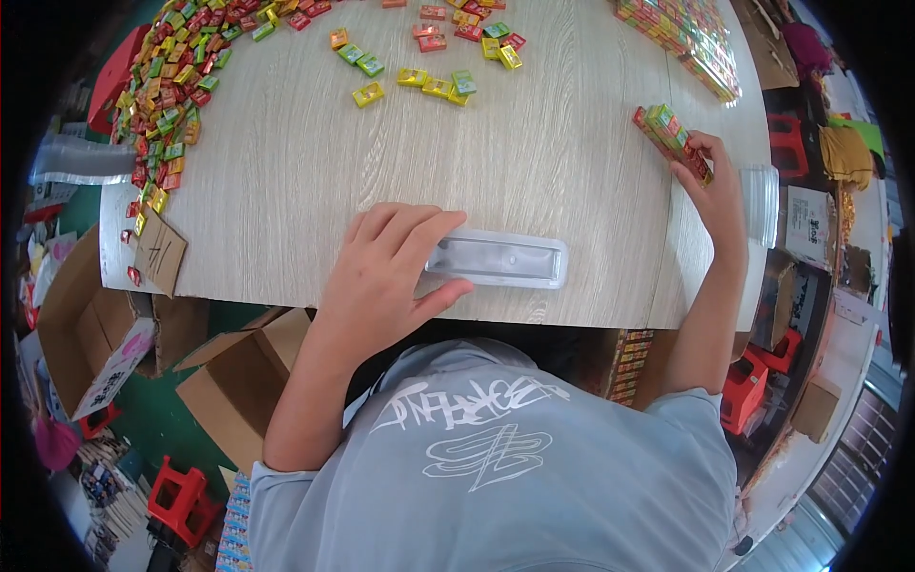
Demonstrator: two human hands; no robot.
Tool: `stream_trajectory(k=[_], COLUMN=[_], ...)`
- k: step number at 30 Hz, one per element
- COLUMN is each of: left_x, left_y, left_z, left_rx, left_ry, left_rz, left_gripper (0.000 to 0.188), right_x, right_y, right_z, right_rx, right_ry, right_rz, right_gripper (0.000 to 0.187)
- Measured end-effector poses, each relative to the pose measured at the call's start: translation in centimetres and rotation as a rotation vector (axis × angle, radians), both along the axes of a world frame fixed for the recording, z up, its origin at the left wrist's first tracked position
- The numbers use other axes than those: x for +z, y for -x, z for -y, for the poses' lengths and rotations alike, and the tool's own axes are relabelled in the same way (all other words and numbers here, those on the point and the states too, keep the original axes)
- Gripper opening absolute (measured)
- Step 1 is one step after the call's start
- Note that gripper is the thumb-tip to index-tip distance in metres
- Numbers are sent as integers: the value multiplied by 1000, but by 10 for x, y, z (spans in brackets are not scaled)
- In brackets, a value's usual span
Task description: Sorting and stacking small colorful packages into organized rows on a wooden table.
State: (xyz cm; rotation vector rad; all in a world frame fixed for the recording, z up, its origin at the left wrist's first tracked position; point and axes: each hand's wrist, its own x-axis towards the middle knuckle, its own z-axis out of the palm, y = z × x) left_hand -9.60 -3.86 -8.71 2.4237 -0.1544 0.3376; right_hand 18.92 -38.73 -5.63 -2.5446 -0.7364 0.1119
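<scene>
A narrow clear plastic tray (pixel 515 260), with nothing in it, lies lengthwise on the table near its front edge. My left hand (pixel 386 267) is at the tray's left end, thumb along the near side and index finger along the far side. Farther right, my right hand (pixel 710 181) grips the near end of a row of small red, green and yellow boxes (pixel 667 129). The boxes are pressed together in a slanting line on the table. The palm side of my left hand is hidden.
Loose small boxes (pixel 176 91) are heaped along the left edge; several yellow ones (pixel 412 77) lie mid-table. Packed rows (pixel 691 43) stand at far right. Clear trays (pixel 760 205) sit by the right edge. Cardboard boxes (pixel 243 381) and a red stool (pixel 181 500) are below.
</scene>
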Motion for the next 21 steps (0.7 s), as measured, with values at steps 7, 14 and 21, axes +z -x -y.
stream_trajectory(k=[7,14,21], left_x=[1,0,0], left_y=[-1,-1,-1], left_z=[0,-1,-1], left_rx=[-4,-4,-7], left_ry=[16,19,22], left_rz=[-7,-3,-2], left_gripper=[61,61,60], right_x=[-2,-4,-4], right_y=[-2,-3,-2], right_z=[1,-1,3], right_rx=[-6,30,32], right_ry=[5,-17,-6], right_rz=[-3,47,68], right_gripper=[39,36,34])
